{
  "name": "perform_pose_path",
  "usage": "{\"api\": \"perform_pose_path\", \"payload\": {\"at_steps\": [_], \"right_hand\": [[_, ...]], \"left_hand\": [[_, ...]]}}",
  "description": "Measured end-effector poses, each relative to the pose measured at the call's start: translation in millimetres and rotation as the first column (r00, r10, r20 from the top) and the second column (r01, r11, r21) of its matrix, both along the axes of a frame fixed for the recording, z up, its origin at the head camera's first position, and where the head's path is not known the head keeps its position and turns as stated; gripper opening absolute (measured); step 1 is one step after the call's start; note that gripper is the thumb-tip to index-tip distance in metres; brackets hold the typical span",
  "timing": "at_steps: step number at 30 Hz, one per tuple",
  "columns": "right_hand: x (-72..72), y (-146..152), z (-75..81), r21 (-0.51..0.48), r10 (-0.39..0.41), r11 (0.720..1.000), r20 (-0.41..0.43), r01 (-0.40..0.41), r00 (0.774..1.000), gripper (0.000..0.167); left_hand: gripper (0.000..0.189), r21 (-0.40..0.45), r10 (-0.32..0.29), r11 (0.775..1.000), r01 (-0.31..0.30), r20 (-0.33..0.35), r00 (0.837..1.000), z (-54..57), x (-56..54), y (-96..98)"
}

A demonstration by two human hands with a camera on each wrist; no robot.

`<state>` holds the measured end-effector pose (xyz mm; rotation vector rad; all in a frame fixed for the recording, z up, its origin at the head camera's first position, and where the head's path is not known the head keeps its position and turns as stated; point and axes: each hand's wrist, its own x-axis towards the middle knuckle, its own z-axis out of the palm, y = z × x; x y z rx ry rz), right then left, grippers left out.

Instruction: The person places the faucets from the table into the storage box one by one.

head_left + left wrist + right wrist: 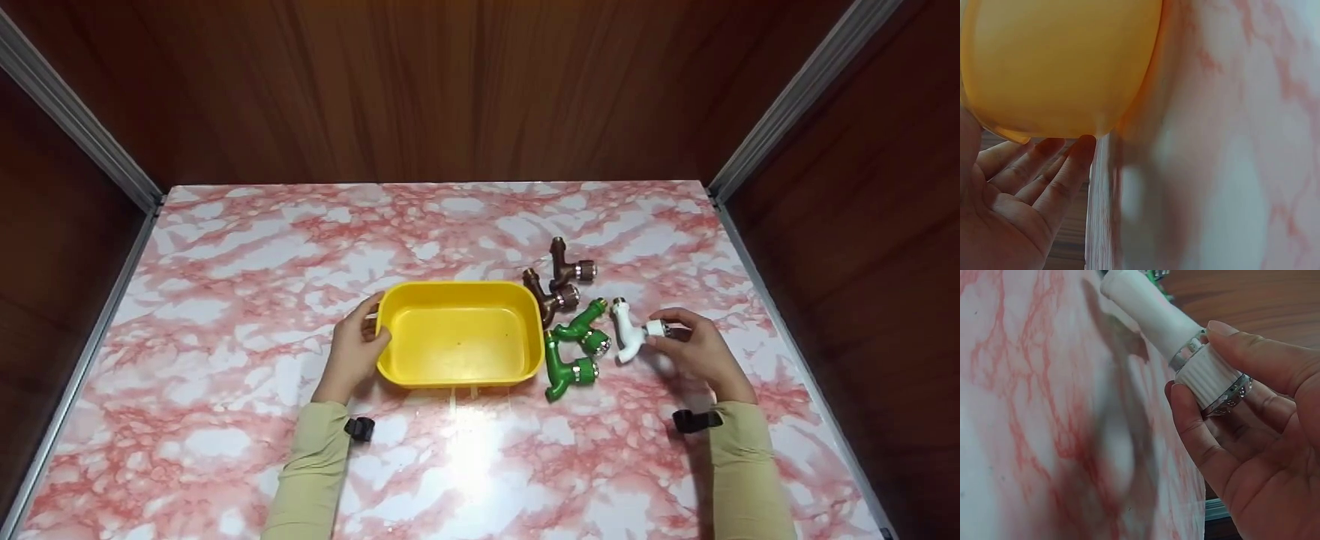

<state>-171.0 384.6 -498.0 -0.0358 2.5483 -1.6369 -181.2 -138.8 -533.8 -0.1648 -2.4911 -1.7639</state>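
My left hand grips the left end of a yellow plastic tub, the thumb over its rim and the fingers along its outer wall. Nothing lies inside the tub. In the left wrist view the fingertips touch the tub's wall. At the right, my right hand pinches the ribbed knob of a white tap between thumb and fingers. The right wrist view shows this knob with its silver rings. Left of the white tap lie two green taps, one upper and one lower.
Two brown taps, a farther one and a nearer one, lie by the tub's upper right corner. Dark wood-grain panels close in the back and sides of the red-and-white marbled table. Metal strips run along its sides.
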Motion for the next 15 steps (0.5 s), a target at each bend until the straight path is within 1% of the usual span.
{"api": "perform_pose_path", "payload": {"at_steps": [3, 6, 12, 15], "right_hand": [[-0.8, 2.6, -3.6, -0.013, -0.009, 1.000, -0.008, 0.009, 1.000, 0.048], [-0.5, 2.6, -3.0, -0.031, -0.021, 0.999, -0.016, 0.020, 1.000, 0.049], [-1.1, -1.3, 3.8, -0.043, -0.028, 0.999, -0.057, 0.026, 0.998, 0.045], [-0.6, -5.4, 9.8, -0.076, -0.026, 0.997, -0.084, 0.019, 0.996, 0.043]], "left_hand": [[0.060, -0.001, -0.001, 1.000, 0.001, 0.003, 1.000, 0.2, 0.4, 0.0], [0.060, -0.001, -0.002, 1.000, 0.002, 0.005, 1.000, 0.5, 0.4, 0.0], [0.058, 0.025, -0.016, 1.000, 0.016, 0.015, 1.000, 4.1, 1.2, 0.5], [0.058, 0.036, -0.020, 0.999, 0.019, 0.028, 0.999, 4.5, 0.9, 1.3]]}}
